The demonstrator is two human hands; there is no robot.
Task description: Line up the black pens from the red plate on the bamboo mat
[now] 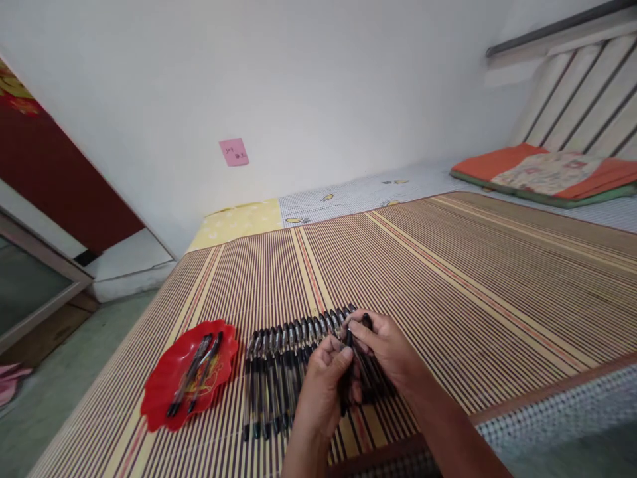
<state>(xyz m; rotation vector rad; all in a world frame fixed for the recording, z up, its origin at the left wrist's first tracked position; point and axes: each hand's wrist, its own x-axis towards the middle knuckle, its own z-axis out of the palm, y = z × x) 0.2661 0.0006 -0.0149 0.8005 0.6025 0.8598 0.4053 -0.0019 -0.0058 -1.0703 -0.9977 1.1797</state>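
My left hand (329, 378) and my right hand (381, 342) meet over the right part of a row of pens (276, 372). Both are closed around a dark pen (349, 337), its lower part hidden by the fingers of my left hand. A black rounded end, perhaps a cap, sticks up at my right hand's fingers. Several clear-barrelled pens with black caps lie side by side in the row, caps away from me. To the left, a red scalloped plate (159, 398) holds a few more pens (192, 378).
A striped bamboo mat (442, 299) covers the bed, its near edge at the lower right. Folded orange and floral cloth (552, 172) lies at the far right by white slats. A pink note (233, 152) is on the white wall (348, 79). Floor shows at left.
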